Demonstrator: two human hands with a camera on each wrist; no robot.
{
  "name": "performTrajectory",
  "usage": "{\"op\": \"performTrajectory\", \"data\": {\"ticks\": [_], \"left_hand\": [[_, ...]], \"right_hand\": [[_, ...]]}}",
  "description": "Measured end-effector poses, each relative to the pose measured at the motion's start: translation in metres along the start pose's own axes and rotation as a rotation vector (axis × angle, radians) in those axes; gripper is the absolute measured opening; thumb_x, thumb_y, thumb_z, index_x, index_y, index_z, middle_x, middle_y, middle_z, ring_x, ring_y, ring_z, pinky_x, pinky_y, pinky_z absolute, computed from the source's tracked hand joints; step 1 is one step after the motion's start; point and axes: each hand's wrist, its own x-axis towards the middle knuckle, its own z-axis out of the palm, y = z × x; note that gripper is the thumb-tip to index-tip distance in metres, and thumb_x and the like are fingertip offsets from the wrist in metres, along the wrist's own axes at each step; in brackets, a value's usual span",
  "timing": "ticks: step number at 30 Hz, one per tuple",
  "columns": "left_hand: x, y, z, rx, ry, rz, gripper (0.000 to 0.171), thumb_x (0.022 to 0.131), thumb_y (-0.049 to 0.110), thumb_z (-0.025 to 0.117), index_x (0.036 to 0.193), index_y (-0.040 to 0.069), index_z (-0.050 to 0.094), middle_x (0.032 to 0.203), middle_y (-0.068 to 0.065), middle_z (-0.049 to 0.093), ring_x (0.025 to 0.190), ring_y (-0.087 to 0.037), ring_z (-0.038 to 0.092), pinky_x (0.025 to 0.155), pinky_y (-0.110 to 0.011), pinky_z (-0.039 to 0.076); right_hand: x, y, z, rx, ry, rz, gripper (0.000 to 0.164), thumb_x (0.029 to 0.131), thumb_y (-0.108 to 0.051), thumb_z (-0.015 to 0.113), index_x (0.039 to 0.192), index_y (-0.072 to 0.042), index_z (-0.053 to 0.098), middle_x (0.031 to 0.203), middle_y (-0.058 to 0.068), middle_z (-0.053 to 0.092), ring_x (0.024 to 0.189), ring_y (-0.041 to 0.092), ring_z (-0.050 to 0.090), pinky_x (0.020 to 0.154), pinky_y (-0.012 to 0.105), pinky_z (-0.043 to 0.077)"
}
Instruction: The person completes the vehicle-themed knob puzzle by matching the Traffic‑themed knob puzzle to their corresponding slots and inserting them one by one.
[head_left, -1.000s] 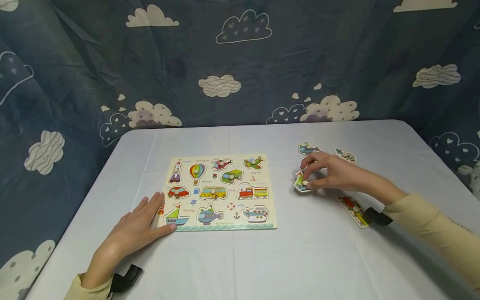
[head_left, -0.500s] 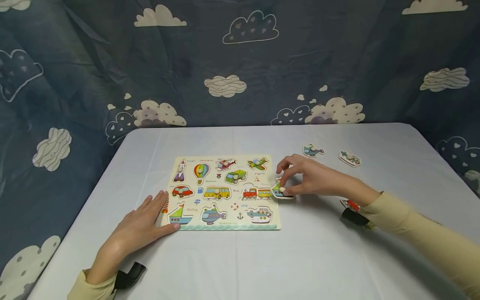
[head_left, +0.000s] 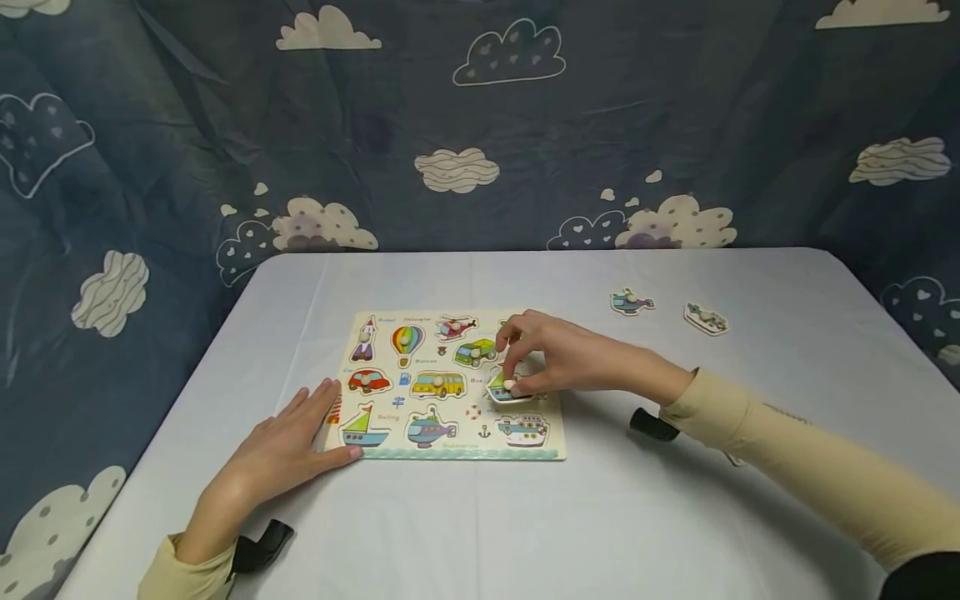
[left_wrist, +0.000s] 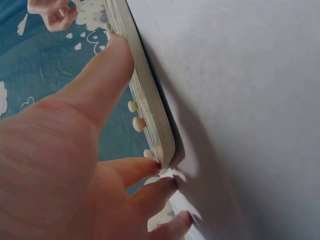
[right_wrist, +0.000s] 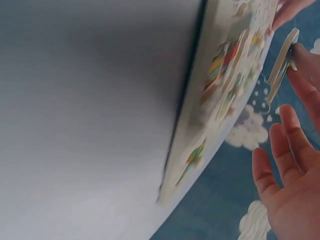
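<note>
Where the left grip (head_left: 281,457) rests: fingers straight, holding nothing, against the left edge of the puzzle board (head_left: 450,454), its thumb touching the lower-left corner.
Board's bed: flat on the white-covered counter (head_left: 420,533).
Seated pieces: rocket (head_left: 364,343), red car (head_left: 369,381), balloon (head_left: 407,342), yellow bus (head_left: 438,385), helicopter (head_left: 456,327), green truck (head_left: 475,353).
Bottom row: sailboat picture (head_left: 365,432), submarine picture (head_left: 431,429), ship picture (head_left: 522,431).
Sailboat piece (head_left: 501,395): over the board's right part, raised clear of its surface in the right wrist view.
Right grip (head_left: 555,354): thumb and finger pinching the sailboat piece, other fingers extended free.
Submarine piece (head_left: 632,302): on the counter, knob up, well apart from the board.
Ship piece (head_left: 706,318): on the counter, lying askew, near the submarine.
Right sleeve (head_left: 795,467): beige, stretched above the counter; beneath it peeks a pale edge (head_left: 735,459), too covered to identify.
</note>
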Motion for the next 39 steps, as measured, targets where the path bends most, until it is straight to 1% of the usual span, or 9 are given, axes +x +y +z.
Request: {"op": "performTrajectory", "data": {"ticks": [5,9,16,20,26,29,34,39], "left_hand": [[0.0,-0.001,0.0,-0.004,-0.007,-0.007,0.108,0.08,0.07,0.066,0.154,0.002,0.027,0.158,-0.019,0.027,0.143,-0.045,0.021,0.099,-0.075,0.024],[0.0,0.0,-0.001,-0.001,-0.008,-0.001,0.107,0.08,0.069,0.065,0.155,0.002,0.027,0.158,-0.018,0.027,0.144,-0.044,0.021,0.099,-0.075,0.025],[-0.001,0.001,-0.003,0.0,-0.004,0.006,0.105,0.081,0.067,0.066,0.155,0.002,0.027,0.158,-0.017,0.028,0.143,-0.044,0.022,0.098,-0.075,0.025],[-0.001,0.001,-0.003,-0.003,-0.004,0.005,0.106,0.081,0.068,0.066,0.155,0.002,0.027,0.158,-0.017,0.028,0.143,-0.044,0.022,0.098,-0.075,0.025],[-0.001,0.001,-0.004,-0.005,-0.016,-0.001,0.107,0.081,0.071,0.064,0.155,0.004,0.026,0.159,-0.017,0.027,0.144,-0.044,0.021,0.099,-0.075,0.024],[-0.002,0.001,-0.005,-0.005,-0.017,0.007,0.107,0.081,0.071,0.063,0.155,0.003,0.026,0.159,-0.017,0.027,0.144,-0.044,0.021,0.098,-0.076,0.025],[-0.002,0.0,-0.006,-0.029,-0.015,0.021,0.107,0.082,0.072,0.062,0.156,0.003,0.025,0.159,-0.017,0.026,0.144,-0.045,0.02,0.098,-0.076,0.024],[-0.002,-0.001,-0.006,-0.036,-0.018,0.02,0.107,0.082,0.071,0.063,0.155,0.003,0.025,0.159,-0.017,0.026,0.144,-0.045,0.02,0.098,-0.077,0.023]], "right_hand": [[0.019,-0.01,0.009,-0.004,-0.016,-0.024,0.008,0.083,-0.028,0.081,0.088,-0.03,0.074,0.119,-0.001,0.057,0.111,0.012,0.045,0.094,0.036,0.042],[0.031,-0.015,0.017,0.006,-0.02,-0.067,0.009,0.084,-0.026,0.08,0.087,-0.03,0.073,0.119,0.0,0.057,0.11,0.012,0.046,0.092,0.034,0.042],[0.047,-0.023,0.032,-0.007,-0.023,-0.139,0.008,0.083,-0.027,0.08,0.084,-0.028,0.072,0.113,-0.004,0.056,0.105,0.009,0.046,0.091,0.028,0.041],[0.06,-0.03,0.042,-0.011,-0.013,-0.178,0.007,0.084,-0.026,0.08,0.084,-0.026,0.073,0.109,-0.007,0.054,0.1,0.01,0.045,0.089,0.028,0.04],[0.077,-0.046,0.054,-0.049,0.0,-0.155,0.007,0.085,-0.028,0.079,0.084,-0.026,0.072,0.108,-0.009,0.053,0.098,0.01,0.045,0.085,0.026,0.039],[0.084,-0.055,0.058,-0.06,0.0,-0.147,0.008,0.085,-0.03,0.079,0.084,-0.027,0.072,0.108,-0.009,0.053,0.098,0.01,0.046,0.085,0.026,0.039],[0.097,-0.066,0.065,-0.063,0.009,-0.156,0.011,0.084,-0.032,0.08,0.082,-0.027,0.071,0.105,-0.009,0.054,0.098,0.01,0.047,0.085,0.024,0.039],[0.11,-0.075,0.073,-0.087,0.005,-0.177,0.011,0.083,-0.033,0.081,0.081,-0.027,0.072,0.103,-0.01,0.056,0.097,0.009,0.048,0.088,0.024,0.038]]}}
